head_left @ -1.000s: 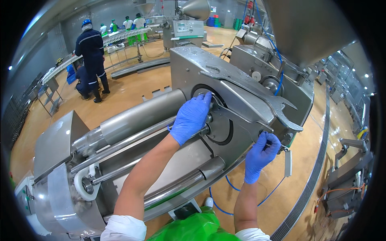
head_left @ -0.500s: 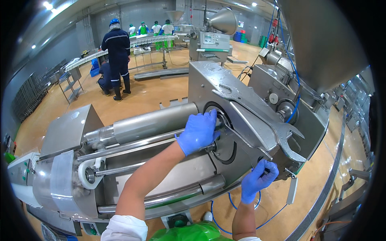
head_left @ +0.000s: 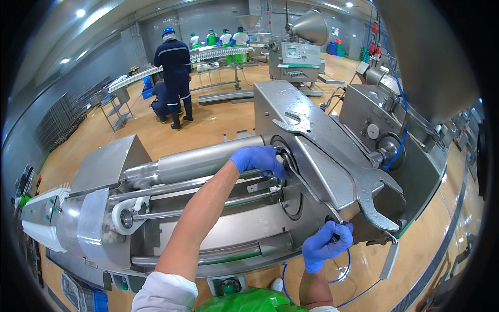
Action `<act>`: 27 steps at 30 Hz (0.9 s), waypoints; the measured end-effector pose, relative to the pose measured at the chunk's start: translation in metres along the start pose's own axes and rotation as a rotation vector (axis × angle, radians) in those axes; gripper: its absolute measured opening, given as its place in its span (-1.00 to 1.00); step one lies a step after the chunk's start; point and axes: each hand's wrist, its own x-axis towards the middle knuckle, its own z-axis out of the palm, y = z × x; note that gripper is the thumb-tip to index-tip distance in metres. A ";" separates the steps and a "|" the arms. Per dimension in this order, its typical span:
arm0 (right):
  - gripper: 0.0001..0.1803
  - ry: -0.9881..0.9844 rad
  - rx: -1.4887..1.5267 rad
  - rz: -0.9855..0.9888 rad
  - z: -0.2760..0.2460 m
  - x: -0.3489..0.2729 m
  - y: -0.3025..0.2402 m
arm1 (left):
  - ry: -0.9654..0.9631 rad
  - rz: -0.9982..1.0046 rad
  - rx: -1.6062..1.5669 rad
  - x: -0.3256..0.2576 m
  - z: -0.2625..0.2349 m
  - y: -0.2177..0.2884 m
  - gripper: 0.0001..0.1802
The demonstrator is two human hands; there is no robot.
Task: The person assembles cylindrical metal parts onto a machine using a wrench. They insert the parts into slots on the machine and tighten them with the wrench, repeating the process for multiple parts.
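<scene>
My left hand (head_left: pixel 258 159), in a blue glove, is closed around a metal fitting (head_left: pixel 281 158) at the end of a steel rod, beside the machine's round plate. Its fingertips are partly hidden. Lower right, my right hand (head_left: pixel 325 245), also gloved, has its fingers curled round a dark knob (head_left: pixel 329 220) at the housing's lower corner; the fingers hide most of it. Between the hands, a thin metal bar (head_left: pixel 310 193) slants down the housing. A large open-ended spanner (head_left: pixel 340 162) lies on top of the steel housing (head_left: pixel 312 112).
Left of the housing run steel rods (head_left: pixel 176 212) and a thick cylinder (head_left: pixel 205 156). A big metal hopper (head_left: pixel 421 62) overhangs at right, with a blue hose (head_left: pixel 403 104) nearby. A standing person in dark overalls (head_left: pixel 174 67) and several others are farther off, by a conveyor (head_left: pixel 215 53).
My view has shifted, so the machine sits differently in the picture. The left hand has turned and its fingers now bend down over the fitting. The right hand stays by the knob.
</scene>
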 end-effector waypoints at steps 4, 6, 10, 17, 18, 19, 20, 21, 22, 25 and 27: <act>-0.83 0.026 0.077 0.033 0.003 0.002 0.001 | 0.249 0.180 0.121 -0.003 0.014 -0.006 -0.43; -0.83 0.023 0.040 0.028 -0.002 0.002 0.005 | 0.633 0.199 0.471 -0.023 0.038 -0.003 -0.49; -0.87 0.075 -0.015 0.064 0.000 -0.005 0.003 | 0.837 0.208 0.658 -0.012 0.056 -0.002 -0.62; -0.86 0.129 -0.135 -0.018 0.000 -0.009 0.012 | 0.033 -0.039 0.083 -0.001 0.005 0.002 -0.53; -0.86 0.131 -0.134 -0.019 0.000 -0.008 0.012 | -0.019 -0.043 0.027 0.003 0.001 -0.003 -0.48; -0.86 0.133 -0.121 -0.025 0.001 -0.008 0.012 | -0.069 -0.046 -0.029 0.007 -0.001 -0.007 -0.42; -0.86 0.135 -0.107 -0.031 0.001 -0.008 0.011 | -0.118 -0.049 -0.086 0.010 -0.002 -0.012 -0.37; -0.86 0.147 -0.099 -0.032 0.002 -0.007 0.012 | 0.023 -0.002 0.006 0.011 0.001 -0.012 -0.35; -0.86 0.137 -0.085 -0.041 0.001 -0.008 0.014 | 0.165 0.046 0.098 0.008 0.007 -0.013 -0.34; -0.87 0.120 -0.071 -0.038 -0.003 -0.010 0.021 | 0.570 0.187 0.462 -0.022 0.031 0.003 -0.37; -0.88 0.092 -0.047 0.010 0.000 -0.013 0.014 | 0.759 0.209 0.654 -0.027 0.048 0.000 -0.47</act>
